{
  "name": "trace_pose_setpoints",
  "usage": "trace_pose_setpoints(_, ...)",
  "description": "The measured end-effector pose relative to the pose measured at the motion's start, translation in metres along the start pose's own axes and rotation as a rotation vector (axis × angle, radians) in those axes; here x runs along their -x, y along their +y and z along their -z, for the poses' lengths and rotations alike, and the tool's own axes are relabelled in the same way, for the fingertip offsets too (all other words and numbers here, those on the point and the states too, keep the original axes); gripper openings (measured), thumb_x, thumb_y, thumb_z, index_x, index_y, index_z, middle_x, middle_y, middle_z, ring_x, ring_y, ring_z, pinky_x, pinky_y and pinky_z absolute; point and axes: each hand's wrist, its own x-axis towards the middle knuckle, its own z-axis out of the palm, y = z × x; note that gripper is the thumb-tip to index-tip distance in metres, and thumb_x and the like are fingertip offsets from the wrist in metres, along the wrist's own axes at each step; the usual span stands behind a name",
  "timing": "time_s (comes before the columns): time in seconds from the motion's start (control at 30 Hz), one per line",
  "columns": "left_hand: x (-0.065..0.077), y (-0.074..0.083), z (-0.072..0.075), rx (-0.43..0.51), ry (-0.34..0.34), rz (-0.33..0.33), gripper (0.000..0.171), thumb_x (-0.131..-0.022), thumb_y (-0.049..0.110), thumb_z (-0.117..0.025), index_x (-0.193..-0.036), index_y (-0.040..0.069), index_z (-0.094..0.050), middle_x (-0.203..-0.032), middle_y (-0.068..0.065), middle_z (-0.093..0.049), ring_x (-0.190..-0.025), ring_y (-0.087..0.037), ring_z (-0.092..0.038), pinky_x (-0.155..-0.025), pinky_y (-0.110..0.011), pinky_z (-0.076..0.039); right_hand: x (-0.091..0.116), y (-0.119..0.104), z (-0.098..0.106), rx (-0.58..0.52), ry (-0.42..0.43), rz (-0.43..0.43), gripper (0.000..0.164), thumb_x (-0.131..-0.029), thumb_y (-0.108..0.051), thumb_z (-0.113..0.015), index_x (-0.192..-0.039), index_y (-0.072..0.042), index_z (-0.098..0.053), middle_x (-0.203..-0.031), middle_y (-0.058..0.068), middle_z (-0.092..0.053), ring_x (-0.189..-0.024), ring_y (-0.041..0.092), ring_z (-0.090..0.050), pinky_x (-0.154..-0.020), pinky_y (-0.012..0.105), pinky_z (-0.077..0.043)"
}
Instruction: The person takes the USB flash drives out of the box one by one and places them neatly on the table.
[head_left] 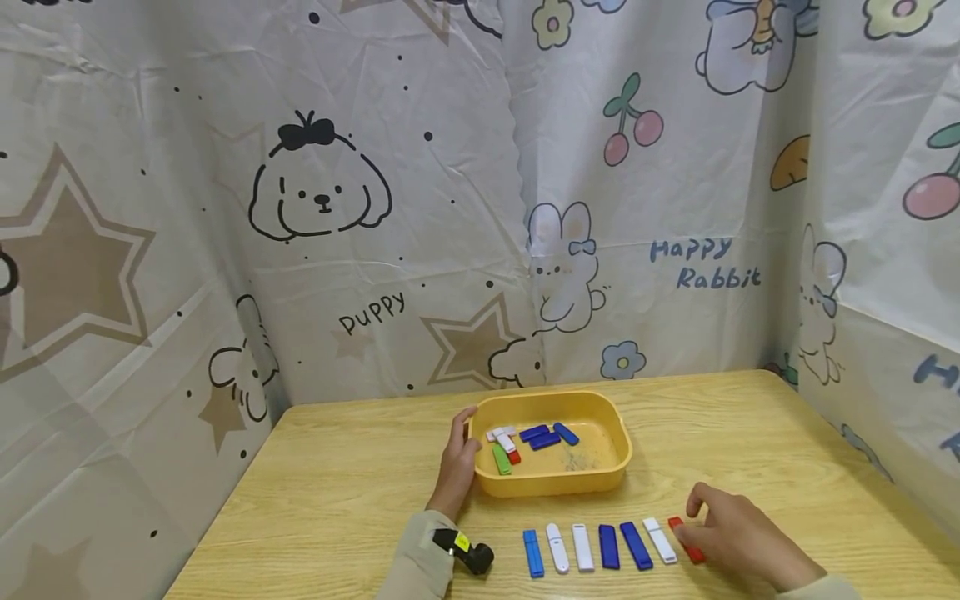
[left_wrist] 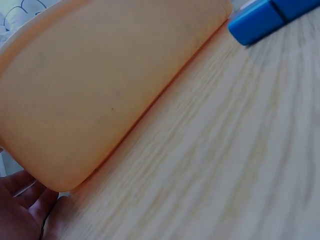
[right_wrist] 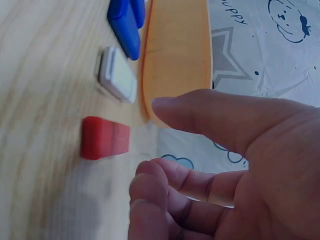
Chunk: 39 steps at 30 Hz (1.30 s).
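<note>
A shallow yellow plastic tray (head_left: pixel 551 483) sits on the table, and my left hand (head_left: pixel 457 462) grips its left end, thumb by the rim. In the left wrist view some fingers (left_wrist: pixel 30 192) show at the tray's lower corner. My right hand (head_left: pixel 738 529) is beside a red USB stick (head_left: pixel 693 552) at the right end of a row. The right wrist view shows the thumb and bent fingers apart, with nothing between them; the red USB stick (right_wrist: pixel 104 138) lies just beyond the fingertips. Next to it in the row is a white USB stick (head_left: pixel 660 541).
Leftward the row continues with dark blue sticks (head_left: pixel 636 546), white sticks (head_left: pixel 582 547) and a light blue stick (head_left: pixel 533 553). Inside the tray lie a green stick (head_left: pixel 501 459), dark blue sticks (head_left: pixel 545 441), white ones and a red one. Printed curtains (head_left: pixel 390 275) enclose the wooden table (head_left: pixel 337 500).
</note>
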Motion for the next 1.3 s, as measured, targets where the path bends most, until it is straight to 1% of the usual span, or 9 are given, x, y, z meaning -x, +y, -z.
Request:
trace_pose_setpoints(0.2, -0.001, 0.0, 0.0, -0.007, 0.008, -0.023, 0.054, -0.092, 0.005, -0.038, -0.144, 0.019, -0.037, -0.146, -0.015, -0.041, -0.13, -0.032, -0.042, -0.104, -0.051, -0.032, 0.002, -0.009, 0.004, 0.002, 0.031, 0.048, 0.027, -0.083, -0.029, -0.073, -0.09, -0.011, -0.054, -0.065, 0.003, -0.051, -0.056, 0.017, -0.046, -0.051, 0.027, -0.036)
trace_pose_setpoints(0.43, 0.0, 0.005, 0.002, -0.011, 0.009, 0.005, 0.054, -0.092, 0.004, -0.039, -0.144, 0.019, -0.037, -0.144, -0.016, -0.043, -0.126, -0.032, -0.044, -0.102, -0.049, -0.034, 0.001, -0.027, 0.01, 0.031, 0.063, 0.138, 0.027, -0.083, -0.028, -0.073, -0.092, -0.01, -0.055, -0.065, 0.002, -0.052, -0.056, 0.016, -0.048, -0.05, 0.029, -0.038)
trace_pose_setpoints(0.6, 0.009, 0.028, 0.005, -0.014, -0.008, 0.001, 0.053, -0.091, 0.0, -0.038, -0.144, 0.01, -0.037, -0.143, -0.023, -0.041, -0.128, -0.038, -0.041, -0.101, -0.053, -0.033, -0.002, -0.048, 0.013, 0.024, 0.067, 0.185, 0.027, -0.083, -0.027, -0.073, -0.093, -0.01, -0.056, -0.064, 0.002, -0.052, -0.053, 0.016, -0.047, -0.048, 0.027, -0.037)
trace_pose_setpoints(0.7, 0.017, 0.042, 0.006, -0.023, -0.02, -0.002, 0.053, -0.091, 0.001, -0.038, -0.144, 0.007, -0.036, -0.145, -0.024, -0.04, -0.13, -0.039, -0.039, -0.103, -0.053, -0.033, -0.004, -0.064, 0.015, 0.022, 0.076, 0.214, 0.026, -0.083, -0.027, -0.073, -0.094, -0.011, -0.056, -0.064, 0.002, -0.051, -0.053, 0.015, -0.046, -0.047, 0.026, -0.036)
trace_pose_setpoints(0.8, 0.02, 0.046, 0.006, -0.019, -0.02, -0.002, 0.053, -0.091, 0.002, -0.038, -0.144, 0.007, -0.036, -0.146, -0.023, -0.037, -0.133, -0.04, -0.036, -0.105, -0.055, -0.03, -0.008, -0.081, 0.018, 0.019, 0.089, 0.279, 0.028, -0.082, -0.029, -0.074, -0.093, -0.01, -0.056, -0.063, 0.002, -0.05, -0.053, 0.015, -0.046, -0.046, 0.026, -0.036)
trace_pose_setpoints(0.87, 0.018, 0.043, 0.006, -0.021, -0.019, 0.001, 0.053, -0.091, 0.001, -0.038, -0.144, 0.007, -0.036, -0.146, -0.023, -0.038, -0.132, -0.04, -0.036, -0.105, -0.055, -0.031, -0.012, -0.093, 0.018, 0.019, 0.092, 0.319, 0.028, -0.082, -0.029, -0.074, -0.092, -0.01, -0.056, -0.063, 0.002, -0.049, -0.053, 0.014, -0.045, -0.047, 0.027, -0.036)
trace_pose_setpoints(1.03, 0.003, 0.014, 0.005, -0.018, -0.005, -0.009, 0.054, -0.091, 0.001, -0.04, -0.143, 0.013, -0.037, -0.144, -0.02, -0.041, -0.128, -0.037, -0.04, -0.101, -0.053, -0.033, -0.027, -0.122, 0.015, 0.025, 0.082, 0.381, 0.028, -0.083, -0.029, -0.074, -0.091, -0.01, -0.056, -0.062, 0.001, -0.05, -0.053, 0.014, -0.045, -0.049, 0.029, -0.036)
trace_pose_setpoints(1.1, -0.001, 0.004, 0.004, -0.012, 0.003, -0.02, 0.054, -0.09, 0.003, -0.04, -0.142, 0.017, -0.038, -0.145, -0.017, -0.041, -0.129, -0.035, -0.04, -0.102, -0.053, -0.032, -0.034, -0.134, 0.013, 0.027, 0.075, 0.398, 0.026, -0.083, -0.028, -0.074, -0.09, -0.01, -0.056, -0.062, 0.001, -0.05, -0.052, 0.013, -0.045, -0.049, 0.029, -0.036)
trace_pose_setpoints(1.3, 0.0, 0.0, 0.004, -0.011, -0.002, -0.037, 0.053, -0.088, 0.005, -0.042, -0.139, 0.02, -0.039, -0.129, -0.017, -0.05, -0.112, -0.03, -0.049, -0.091, -0.042, -0.04, -0.054, -0.164, 0.007, 0.028, 0.03, 0.396, 0.023, -0.083, -0.025, -0.074, -0.09, -0.01, -0.057, -0.067, 0.001, -0.054, -0.051, 0.014, -0.048, -0.047, 0.028, -0.04)
